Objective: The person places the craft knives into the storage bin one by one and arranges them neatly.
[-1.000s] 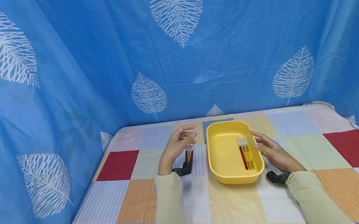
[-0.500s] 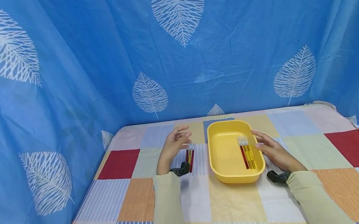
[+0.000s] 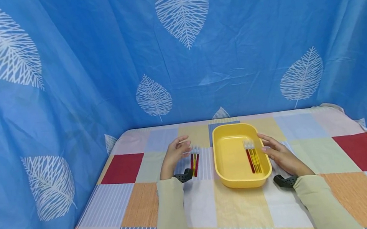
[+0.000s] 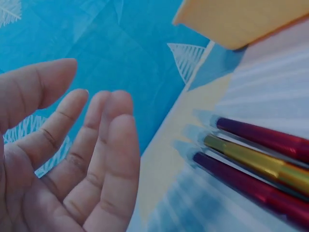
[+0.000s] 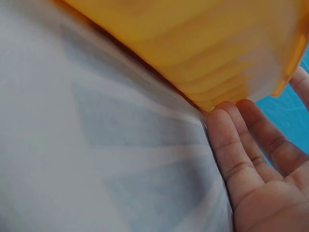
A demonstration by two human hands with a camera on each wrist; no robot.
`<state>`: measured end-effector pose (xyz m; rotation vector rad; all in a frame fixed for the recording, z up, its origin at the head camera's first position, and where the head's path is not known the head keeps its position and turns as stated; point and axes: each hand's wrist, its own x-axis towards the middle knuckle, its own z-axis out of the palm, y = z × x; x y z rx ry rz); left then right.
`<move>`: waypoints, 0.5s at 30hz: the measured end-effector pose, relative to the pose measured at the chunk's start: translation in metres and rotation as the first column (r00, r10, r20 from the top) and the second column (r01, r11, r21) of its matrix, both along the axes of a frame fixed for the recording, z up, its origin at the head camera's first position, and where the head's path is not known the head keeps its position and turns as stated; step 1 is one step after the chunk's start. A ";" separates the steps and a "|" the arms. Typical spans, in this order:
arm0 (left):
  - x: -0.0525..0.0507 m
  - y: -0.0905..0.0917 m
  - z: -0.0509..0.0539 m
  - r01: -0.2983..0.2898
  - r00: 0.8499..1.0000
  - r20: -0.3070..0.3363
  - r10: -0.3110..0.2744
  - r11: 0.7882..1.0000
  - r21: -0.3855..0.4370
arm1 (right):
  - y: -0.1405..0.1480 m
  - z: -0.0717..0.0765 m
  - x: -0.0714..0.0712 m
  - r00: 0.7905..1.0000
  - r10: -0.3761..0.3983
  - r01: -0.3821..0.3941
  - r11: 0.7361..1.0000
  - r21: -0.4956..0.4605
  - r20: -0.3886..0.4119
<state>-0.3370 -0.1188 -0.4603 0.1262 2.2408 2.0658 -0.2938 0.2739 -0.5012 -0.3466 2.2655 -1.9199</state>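
Observation:
My left hand is raised just left of several slim pen-like sticks on the cloth. In the left wrist view its fingers are loosely bent, with nothing between them. Three sticks show there: two metallic red, one gold, all with translucent tips. A yellow plastic tray stands to their right. Side by side along its right inner wall lie more red and yellow sticks. My right hand touches the tray's right side from outside, fingertips low against the wall.
A patchwork cloth covers the table. Behind and at the sides hang blue curtains with white leaf prints. Each wrist wears a black device, one at the left and one at the right.
My left hand has drawn back slightly to the left and lower, so the sticks on the cloth show more fully. The right hand and tray stay in place.

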 end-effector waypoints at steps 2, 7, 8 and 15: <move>-0.001 0.000 -0.004 -0.009 1.000 0.013 0.009 1.000 -0.006 | 0.000 0.000 0.000 1.000 -0.001 0.001 1.000 -0.002 0.001; -0.002 0.000 -0.011 -0.041 0.998 0.039 0.043 0.997 -0.071 | 0.000 0.000 -0.001 1.000 0.001 -0.001 1.000 0.003 0.004; -0.002 0.001 -0.012 -0.056 0.997 0.048 0.060 0.995 -0.087 | 0.001 -0.001 -0.001 1.000 0.004 -0.004 1.000 0.005 0.003; 0.000 0.003 -0.018 -0.143 0.978 0.111 0.174 0.960 -0.239 | 0.002 -0.002 -0.002 1.000 0.004 -0.004 1.000 -0.008 0.011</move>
